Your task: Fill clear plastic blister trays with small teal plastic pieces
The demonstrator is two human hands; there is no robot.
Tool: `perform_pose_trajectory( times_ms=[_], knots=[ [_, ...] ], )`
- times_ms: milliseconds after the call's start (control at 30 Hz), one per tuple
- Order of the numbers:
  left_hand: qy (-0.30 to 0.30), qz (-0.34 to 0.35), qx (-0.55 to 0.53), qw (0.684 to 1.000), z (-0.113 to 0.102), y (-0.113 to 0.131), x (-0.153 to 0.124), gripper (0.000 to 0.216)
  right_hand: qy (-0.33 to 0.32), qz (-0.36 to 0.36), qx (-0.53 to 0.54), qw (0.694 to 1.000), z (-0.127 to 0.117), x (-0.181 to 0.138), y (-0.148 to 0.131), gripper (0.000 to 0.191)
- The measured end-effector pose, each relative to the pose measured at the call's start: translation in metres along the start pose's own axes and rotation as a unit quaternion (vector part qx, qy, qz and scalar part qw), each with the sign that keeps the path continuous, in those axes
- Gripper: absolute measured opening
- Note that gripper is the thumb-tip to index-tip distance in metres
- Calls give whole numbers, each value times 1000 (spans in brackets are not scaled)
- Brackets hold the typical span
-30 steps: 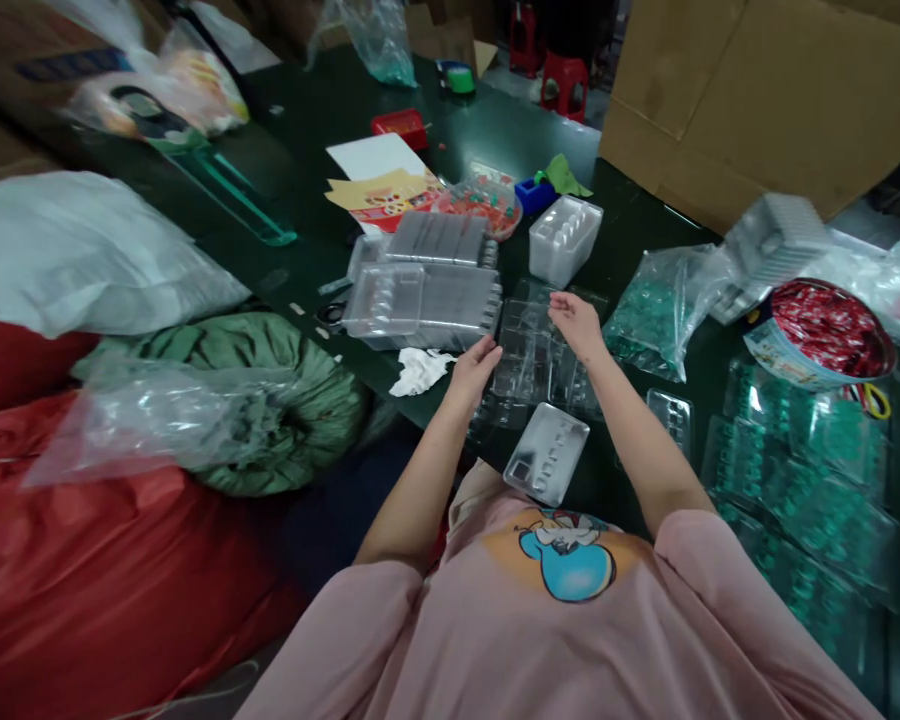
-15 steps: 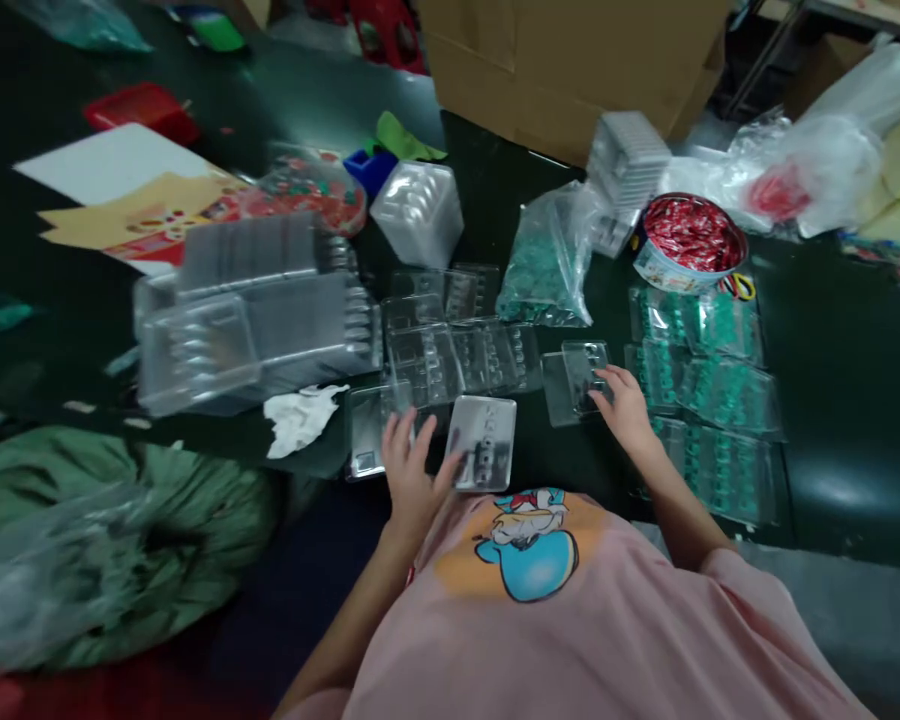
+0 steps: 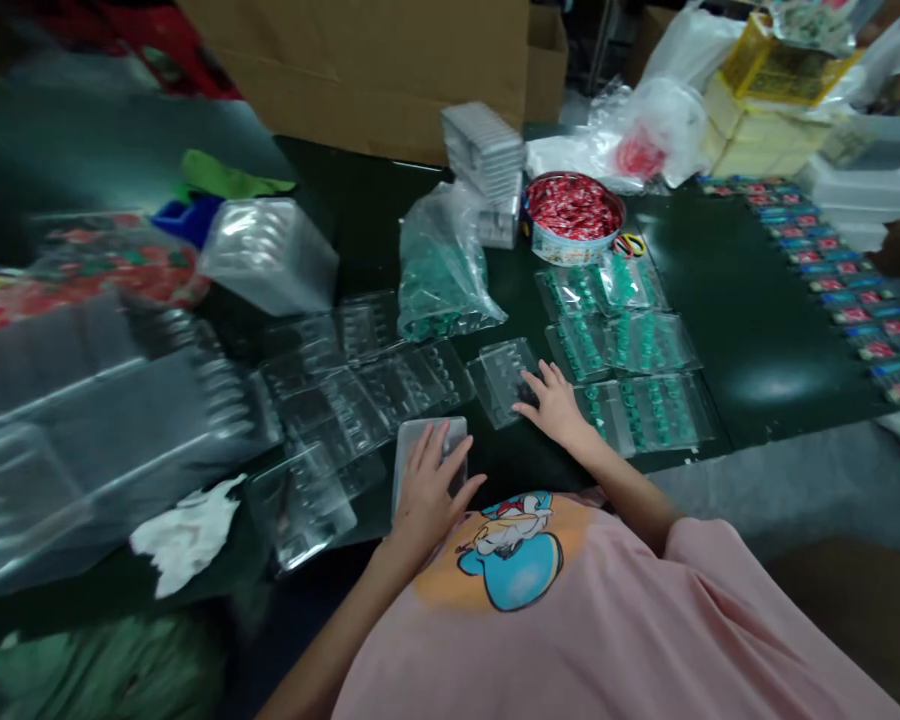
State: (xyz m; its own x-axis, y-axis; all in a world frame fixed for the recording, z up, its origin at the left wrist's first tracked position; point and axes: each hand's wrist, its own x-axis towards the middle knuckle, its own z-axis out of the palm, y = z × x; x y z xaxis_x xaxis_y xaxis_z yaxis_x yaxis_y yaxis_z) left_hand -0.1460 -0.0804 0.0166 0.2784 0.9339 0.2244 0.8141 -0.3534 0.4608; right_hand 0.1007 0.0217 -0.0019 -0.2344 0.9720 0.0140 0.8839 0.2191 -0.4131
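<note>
My left hand (image 3: pixel 429 488) lies flat, fingers spread, on a clear plastic blister tray (image 3: pixel 418 445) at the near edge of the dark green table (image 3: pixel 750 320). My right hand (image 3: pixel 551 402) rests with fingers apart on a smaller clear tray (image 3: pixel 501 375) a little farther out. Several empty clear trays (image 3: pixel 360 385) lie spread to the left of both hands. To the right of my right hand lie filled trays with green pieces (image 3: pixel 630 345).
A bag of green pieces (image 3: pixel 439 270), a round tin of red pieces (image 3: pixel 574 215), stacked clear trays (image 3: pixel 487 160) and cardboard boxes (image 3: pixel 390 70) stand behind. Blurred tray stacks (image 3: pixel 82 420) and a white crumpled tissue (image 3: pixel 184 530) sit left. Rows of small packs (image 3: pixel 847 280) line the right.
The camera has swung to the right. My left hand drew back from the spread trays onto the near tray; my right hand moved right and down onto the small tray.
</note>
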Motion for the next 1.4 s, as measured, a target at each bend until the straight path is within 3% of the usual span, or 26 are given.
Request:
perform_pose_trajectory(
  times_ms=[167, 333, 567, 700, 800, 900, 933, 1067, 1400],
  knots=[
    [-59, 80, -76, 992, 5, 19, 67, 56, 95, 34, 28, 994, -23, -48, 32, 52],
    [-145, 124, -126, 974, 17, 47, 112, 63, 225, 129, 41, 965, -36, -98, 81, 46],
    [-182, 118, -163, 963, 29, 58, 126, 64, 335, 252, 5, 908, -58, -136, 154, 45],
    [-220, 45, -220, 949, 39, 57, 116, 71, 356, 263, -36, 896, -64, -144, 164, 45],
    [-272, -51, -326, 904, 49, 64, 114, 77, 323, 143, -27, 935, -48, -146, 135, 40],
    [-274, -148, -423, 851, 57, 72, 121, 77, 215, -28, -1, 976, -21, -140, 91, 39],
    [-263, -169, -441, 841, 59, 75, 125, 76, 174, -52, -3, 983, -13, -136, 79, 41],
    [-229, -197, -457, 836, 66, 77, 137, 71, 75, -31, -22, 996, 7, -120, 56, 45],
    [-215, -175, -422, 863, 56, 78, 125, 62, 50, 26, -40, 998, -3, -119, 72, 36]
  ],
)
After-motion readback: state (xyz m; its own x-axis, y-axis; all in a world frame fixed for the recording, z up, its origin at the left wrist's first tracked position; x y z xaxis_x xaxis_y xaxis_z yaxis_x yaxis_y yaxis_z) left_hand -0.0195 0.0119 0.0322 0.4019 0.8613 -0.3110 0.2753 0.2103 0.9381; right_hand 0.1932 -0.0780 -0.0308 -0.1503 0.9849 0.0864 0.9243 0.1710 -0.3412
